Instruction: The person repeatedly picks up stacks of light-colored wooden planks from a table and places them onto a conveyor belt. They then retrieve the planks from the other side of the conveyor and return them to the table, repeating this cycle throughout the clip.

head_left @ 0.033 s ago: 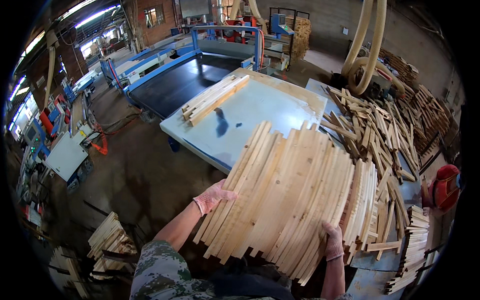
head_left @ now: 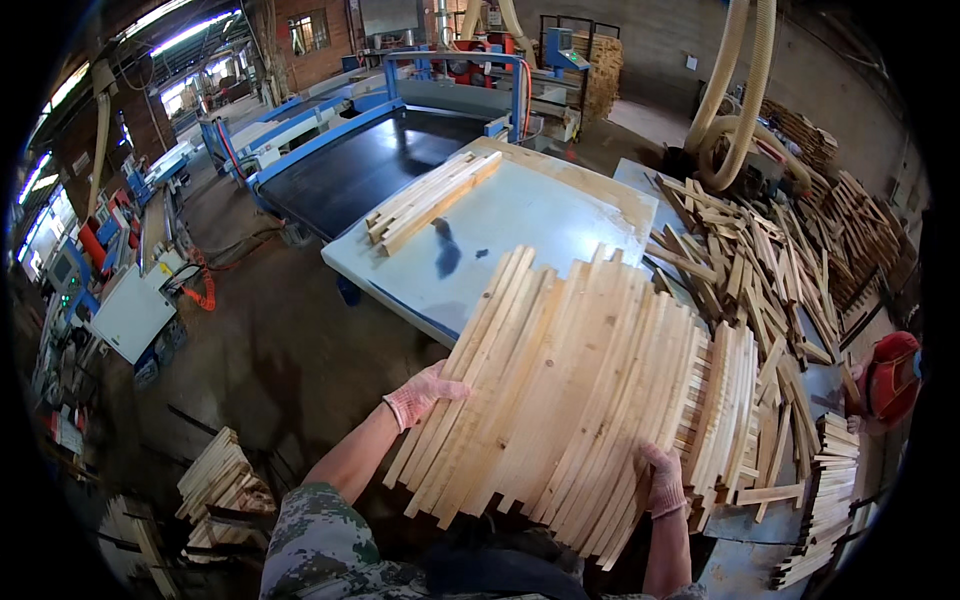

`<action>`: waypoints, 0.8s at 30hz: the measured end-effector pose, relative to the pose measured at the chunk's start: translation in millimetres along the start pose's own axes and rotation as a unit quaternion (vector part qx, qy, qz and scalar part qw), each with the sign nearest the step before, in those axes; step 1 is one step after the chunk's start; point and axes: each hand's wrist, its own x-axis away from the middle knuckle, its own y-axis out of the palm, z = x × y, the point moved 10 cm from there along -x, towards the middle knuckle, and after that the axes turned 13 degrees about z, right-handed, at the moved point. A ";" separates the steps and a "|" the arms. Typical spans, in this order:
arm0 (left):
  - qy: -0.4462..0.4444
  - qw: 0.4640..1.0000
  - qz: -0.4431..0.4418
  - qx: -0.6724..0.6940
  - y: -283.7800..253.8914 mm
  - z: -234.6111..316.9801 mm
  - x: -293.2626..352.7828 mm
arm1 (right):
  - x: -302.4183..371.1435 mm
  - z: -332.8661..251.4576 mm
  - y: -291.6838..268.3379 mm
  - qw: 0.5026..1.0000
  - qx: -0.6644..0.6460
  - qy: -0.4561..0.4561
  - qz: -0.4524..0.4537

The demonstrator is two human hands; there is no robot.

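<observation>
Past the far left edge of the desk (head_left: 560, 225) stands a blue-framed machine (head_left: 322, 135) with a black bed (head_left: 350, 180); farther back, a blue control box (head_left: 564, 48) rises. Pale ribbed hoses (head_left: 748, 85) hang beyond the right corner. Well off the left corner are a white cabinet (head_left: 133, 315) and a coiled orange-red hose (head_left: 207, 290). Someone in red headwear (head_left: 893, 368) is at far right.

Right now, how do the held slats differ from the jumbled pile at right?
Order: the held slats lie side by side, nearly parallel; the jumbled pile points every which way.
Support: the held slats sit between left hand and right hand; neither hand touches the jumbled pile.
Shared: both pale, narrow wood.
</observation>
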 end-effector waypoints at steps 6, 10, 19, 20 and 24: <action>-0.058 0.991 0.088 -0.079 -116.0 16.6 -58.2 | -59.4 11.9 121.0 0.994 0.109 -0.009 -0.010; -0.044 0.973 0.156 -0.164 -117.6 65.9 -93.5 | -87.1 23.0 150.9 0.998 0.056 0.016 0.030; -0.025 0.790 0.111 -0.602 -117.3 183.3 -290.4 | -184.2 3.5 205.6 0.991 -0.003 -0.013 0.132; -0.030 0.736 0.092 -0.670 -109.1 196.8 -306.7 | -200.8 -2.2 207.2 0.988 0.013 -0.028 0.149; 0.062 0.679 0.082 -0.727 -121.4 240.1 -371.9 | -244.6 -11.7 264.6 0.990 -0.018 -0.067 0.120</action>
